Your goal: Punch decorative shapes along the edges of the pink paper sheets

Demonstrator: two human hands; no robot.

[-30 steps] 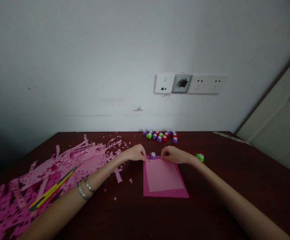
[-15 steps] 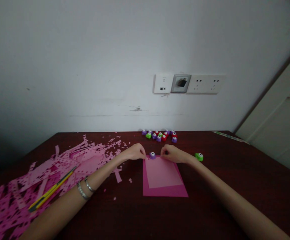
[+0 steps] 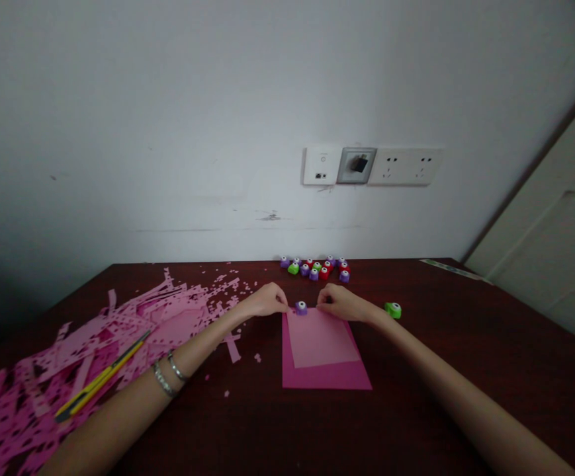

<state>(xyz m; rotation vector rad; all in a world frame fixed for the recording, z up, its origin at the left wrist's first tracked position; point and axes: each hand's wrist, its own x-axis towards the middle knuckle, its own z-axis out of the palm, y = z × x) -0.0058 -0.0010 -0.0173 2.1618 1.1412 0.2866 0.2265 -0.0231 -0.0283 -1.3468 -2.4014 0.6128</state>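
Left arm [image 3: 208, 340], right arm [image 3: 439, 363] stretched forward, angled inward, left grip [image 3: 268, 299] pinched and bent downward, right grip [image 3: 341, 302] curled.

From where I'm standing, the wooden tabletop [image 3: 416, 410] is gleaming a deep reddish brown. A rectangular light-pink paper sheet [image 3: 321, 340] is lying over a larger magenta paper sheet [image 3: 327, 379]. By their top edges, a small purple plastic punch [image 3: 300, 308] is showing a white round top with a dark dot. Purple, red and green plastic punches [image 3: 313, 274] are clustering near the back edge, repeating that white-and-dark pattern. Toward the left edge, tangled pink paper strips [image 3: 180, 324], pale and deep, are showing dark-spotted rows beneath a slim yellow-and-dark cutter [image 3: 101, 378].
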